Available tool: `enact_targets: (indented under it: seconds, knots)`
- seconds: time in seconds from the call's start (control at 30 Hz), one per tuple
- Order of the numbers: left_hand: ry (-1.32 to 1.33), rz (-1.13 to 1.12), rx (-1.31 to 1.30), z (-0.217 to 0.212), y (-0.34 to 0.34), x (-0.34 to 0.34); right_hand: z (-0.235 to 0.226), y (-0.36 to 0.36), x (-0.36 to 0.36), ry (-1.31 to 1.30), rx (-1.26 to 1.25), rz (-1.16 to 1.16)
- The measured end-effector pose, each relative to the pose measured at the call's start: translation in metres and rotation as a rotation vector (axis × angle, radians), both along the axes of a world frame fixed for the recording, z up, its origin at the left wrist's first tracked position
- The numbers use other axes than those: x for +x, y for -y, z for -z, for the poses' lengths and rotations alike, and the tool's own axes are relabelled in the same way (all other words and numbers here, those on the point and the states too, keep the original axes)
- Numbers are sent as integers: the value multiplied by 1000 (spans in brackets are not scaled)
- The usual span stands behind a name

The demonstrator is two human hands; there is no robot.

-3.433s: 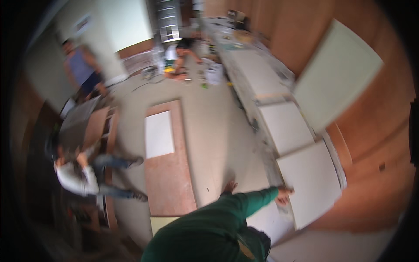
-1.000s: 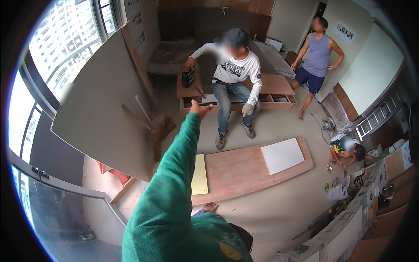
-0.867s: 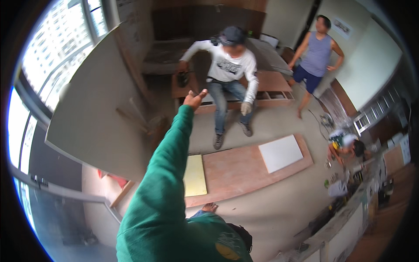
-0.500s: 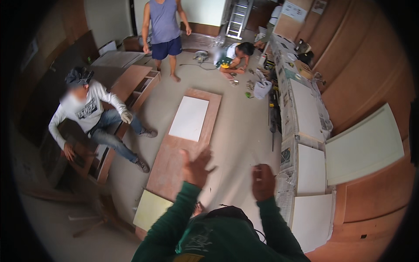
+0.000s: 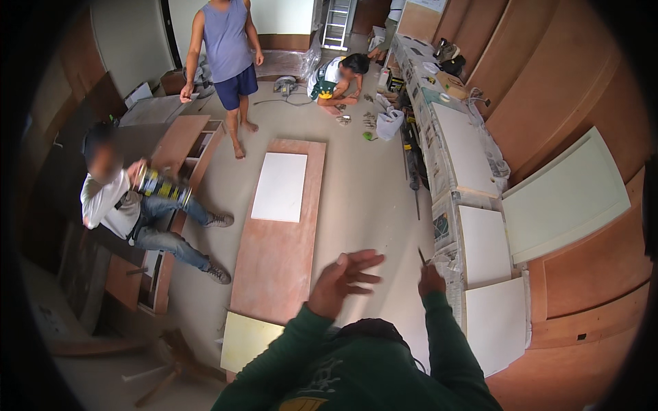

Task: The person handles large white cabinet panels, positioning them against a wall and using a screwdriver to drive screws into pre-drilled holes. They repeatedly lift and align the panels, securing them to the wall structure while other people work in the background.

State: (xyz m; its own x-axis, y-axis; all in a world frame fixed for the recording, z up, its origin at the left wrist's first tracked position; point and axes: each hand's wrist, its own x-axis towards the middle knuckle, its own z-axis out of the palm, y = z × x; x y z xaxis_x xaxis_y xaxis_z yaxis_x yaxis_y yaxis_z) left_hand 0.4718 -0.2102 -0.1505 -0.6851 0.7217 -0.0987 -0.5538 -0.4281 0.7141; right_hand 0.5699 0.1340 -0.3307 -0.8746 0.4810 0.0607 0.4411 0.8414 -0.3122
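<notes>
My left hand (image 5: pixel 346 282) is raised in front of me, its fingers spread with nothing in them. My right hand (image 5: pixel 431 281) is closed near the edge of the long paper-covered bench (image 5: pixel 449 205). A thin, dark, stick-like thing (image 5: pixel 421 255) juts up from its grip; its kind is too small to tell. Past my left hand, a long reddish-brown wooden panel (image 5: pixel 271 274) lies on the floor. On that panel rests a white rectangular board (image 5: pixel 279 188), and a pale yellow board (image 5: pixel 248 340) lies at its near end.
At left, a seated person (image 5: pixel 110 205) holds a black-and-yellow can (image 5: pixel 164 186) beside a wooden drawer frame (image 5: pixel 199 154). Another person (image 5: pixel 229 55) stands behind; one more (image 5: pixel 336 85) crouches near a white plastic bag (image 5: pixel 389 125). White panels (image 5: pixel 485 246) line the right side.
My right hand has moved right, toward the bench, and my left hand has also shifted right. The seated person now holds up a can. The standing person has shifted; my view has turned slightly.
</notes>
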Motion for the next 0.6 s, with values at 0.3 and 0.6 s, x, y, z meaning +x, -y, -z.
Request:
enact_targets:
  seconds: [0.3,0.6]
  knots:
    - [-24,-418,-383,30,45,-15,102,45,301,655,-494,531]
    - [-61,-223,-282,71,-55,2,92,7,317,1007,-305,46]
